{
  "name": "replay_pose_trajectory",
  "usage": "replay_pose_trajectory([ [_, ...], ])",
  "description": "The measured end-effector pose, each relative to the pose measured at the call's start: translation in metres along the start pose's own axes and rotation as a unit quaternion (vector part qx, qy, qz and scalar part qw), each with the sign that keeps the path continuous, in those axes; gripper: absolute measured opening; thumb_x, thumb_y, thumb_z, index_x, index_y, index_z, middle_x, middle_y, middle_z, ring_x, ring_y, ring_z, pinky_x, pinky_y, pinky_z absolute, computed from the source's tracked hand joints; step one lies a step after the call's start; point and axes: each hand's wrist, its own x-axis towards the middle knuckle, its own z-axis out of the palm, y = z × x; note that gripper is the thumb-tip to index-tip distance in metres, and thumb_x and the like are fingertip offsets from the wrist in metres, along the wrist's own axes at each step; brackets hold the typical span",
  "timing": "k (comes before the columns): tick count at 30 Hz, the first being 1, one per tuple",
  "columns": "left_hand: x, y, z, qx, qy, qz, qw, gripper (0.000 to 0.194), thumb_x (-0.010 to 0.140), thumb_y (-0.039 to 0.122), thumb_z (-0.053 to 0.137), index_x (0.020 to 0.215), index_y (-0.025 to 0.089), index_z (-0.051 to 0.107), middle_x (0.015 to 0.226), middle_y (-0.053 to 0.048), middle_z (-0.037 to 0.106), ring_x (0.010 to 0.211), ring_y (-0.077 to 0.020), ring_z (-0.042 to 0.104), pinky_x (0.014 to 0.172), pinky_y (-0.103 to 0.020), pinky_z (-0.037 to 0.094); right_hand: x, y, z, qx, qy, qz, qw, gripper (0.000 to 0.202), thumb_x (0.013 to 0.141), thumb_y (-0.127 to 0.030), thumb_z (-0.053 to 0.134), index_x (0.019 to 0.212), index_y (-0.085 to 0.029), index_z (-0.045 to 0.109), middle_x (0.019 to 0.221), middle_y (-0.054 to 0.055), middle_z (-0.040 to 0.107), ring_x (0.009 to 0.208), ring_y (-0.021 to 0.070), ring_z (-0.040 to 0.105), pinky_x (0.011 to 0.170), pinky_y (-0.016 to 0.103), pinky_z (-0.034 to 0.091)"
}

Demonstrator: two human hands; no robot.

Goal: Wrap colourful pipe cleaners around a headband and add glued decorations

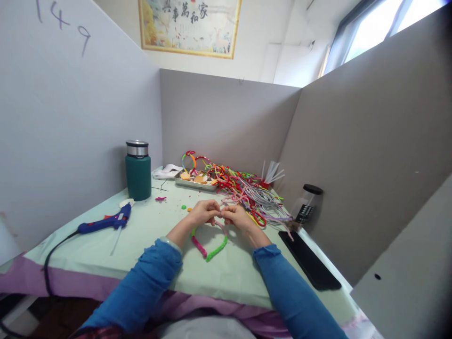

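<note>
A loop of fuzzy pipe cleaner point(217, 252), in green, hot pink, pale pink and yellow-green sections, hangs below my two hands over the middle of the table. My left hand point(204, 212) pinches at the loop's upper side. Close against it, my right hand point(237, 216) is also closed in a pinch, with the fingertips of both hands nearly touching. Whatever small piece lies between the fingertips is mostly hidden. Just beyond the left hand lie a green bit point(183, 207) and an orange bit.
A blue glue gun point(106, 223) with a cord lies left, near a green flask point(138, 172). Behind are a metal tray point(196, 184) and a heap of pipe cleaners point(247, 188). At right are glue sticks point(272, 173), a clear bottle point(307, 207) and a black phone-like slab point(310, 261).
</note>
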Motion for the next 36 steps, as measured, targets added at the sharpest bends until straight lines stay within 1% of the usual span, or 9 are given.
replay_pose_trajectory([
  [3, 0.003, -0.003, 0.0, -0.011, 0.009, -0.003, 1.0, 0.027, 0.067, 0.032, 0.068, 0.08, 0.014, 0.052, 0.069, -0.002, 0.065, 0.044, -0.0105, 0.059, 0.041, -0.018, 0.039, 0.001, 0.0, 0.002, 0.031, 0.014, 0.003, 0.999, 0.015, 0.062, -0.027, 0.066, 0.061, -0.014, 0.059, 0.05, -0.004, 0.048, 0.044, 0.0063, 0.037, 0.045, 0.021, 0.027],
  [7, 0.003, -0.004, 0.002, 0.005, 0.011, 0.015, 1.0, 0.036, 0.066, 0.034, 0.069, 0.093, 0.015, 0.053, 0.068, 0.0, 0.064, 0.047, -0.0104, 0.058, 0.045, -0.02, 0.044, 0.002, -0.001, 0.004, 0.064, 0.035, 0.013, 0.997, 0.014, 0.061, -0.027, 0.065, 0.059, -0.015, 0.059, 0.046, -0.005, 0.046, 0.043, 0.0066, 0.038, 0.044, 0.021, 0.028],
  [11, 0.001, 0.0, 0.004, 0.061, 0.05, 0.049, 0.996, 0.033, 0.065, 0.036, 0.07, 0.087, 0.014, 0.058, 0.073, 0.0, 0.063, 0.048, -0.0075, 0.054, 0.045, -0.019, 0.044, 0.003, 0.0, 0.005, 0.071, 0.04, 0.023, 0.996, 0.013, 0.06, -0.027, 0.064, 0.058, -0.016, 0.057, 0.045, -0.005, 0.045, 0.042, 0.0071, 0.038, 0.044, 0.021, 0.028],
  [14, 0.0, 0.002, 0.004, 0.087, 0.054, 0.056, 0.993, 0.031, 0.066, 0.037, 0.068, 0.085, 0.014, 0.059, 0.076, -0.001, 0.063, 0.05, -0.0076, 0.054, 0.046, -0.019, 0.045, 0.003, 0.001, 0.003, 0.074, 0.038, 0.029, 0.996, 0.013, 0.06, -0.027, 0.064, 0.057, -0.016, 0.057, 0.044, -0.005, 0.045, 0.042, 0.007, 0.038, 0.044, 0.021, 0.028],
  [17, -0.001, 0.003, 0.004, 0.115, 0.05, 0.062, 0.99, 0.027, 0.069, 0.034, 0.066, 0.085, 0.014, 0.06, 0.074, -0.001, 0.063, 0.049, -0.0073, 0.053, 0.045, -0.018, 0.042, 0.003, 0.003, 0.001, 0.08, 0.03, 0.038, 0.996, 0.014, 0.06, -0.027, 0.065, 0.057, -0.016, 0.056, 0.043, -0.005, 0.045, 0.041, 0.007, 0.038, 0.043, 0.021, 0.028],
  [22, -0.003, 0.005, 0.004, 0.157, 0.047, 0.08, 0.983, 0.017, 0.071, 0.027, 0.064, 0.082, 0.014, 0.062, 0.068, 0.0, 0.063, 0.047, -0.0064, 0.051, 0.045, -0.017, 0.039, 0.004, 0.007, -0.002, 0.106, -0.001, 0.061, 0.992, 0.016, 0.06, -0.025, 0.067, 0.056, -0.016, 0.054, 0.042, -0.006, 0.043, 0.04, 0.0063, 0.035, 0.043, 0.022, 0.027],
  [28, -0.004, 0.008, 0.005, 0.147, 0.05, 0.068, 0.986, 0.017, 0.07, 0.027, 0.065, 0.079, 0.014, 0.062, 0.06, 0.002, 0.059, 0.046, -0.0061, 0.048, 0.044, -0.016, 0.037, 0.006, 0.009, -0.006, 0.155, -0.038, 0.093, 0.983, 0.019, 0.059, -0.027, 0.071, 0.058, -0.016, 0.055, 0.043, -0.007, 0.042, 0.042, 0.0061, 0.035, 0.043, 0.021, 0.029],
  [32, -0.004, 0.007, 0.004, 0.164, 0.057, 0.081, 0.981, 0.011, 0.07, 0.024, 0.063, 0.075, 0.014, 0.063, 0.058, 0.002, 0.06, 0.046, -0.0065, 0.049, 0.045, -0.017, 0.037, 0.006, 0.009, -0.008, 0.168, -0.045, 0.107, 0.979, 0.021, 0.059, -0.027, 0.072, 0.06, -0.016, 0.054, 0.046, -0.009, 0.04, 0.041, 0.0045, 0.032, 0.043, 0.02, 0.03],
  [36, -0.004, 0.005, 0.004, 0.174, 0.058, 0.076, 0.98, 0.009, 0.071, 0.021, 0.062, 0.074, 0.014, 0.063, 0.056, 0.003, 0.058, 0.044, -0.007, 0.05, 0.045, -0.018, 0.037, 0.007, 0.011, -0.007, 0.175, -0.045, 0.107, 0.978, 0.021, 0.06, -0.025, 0.072, 0.061, -0.016, 0.053, 0.047, -0.009, 0.039, 0.041, 0.0042, 0.033, 0.043, 0.02, 0.03],
])
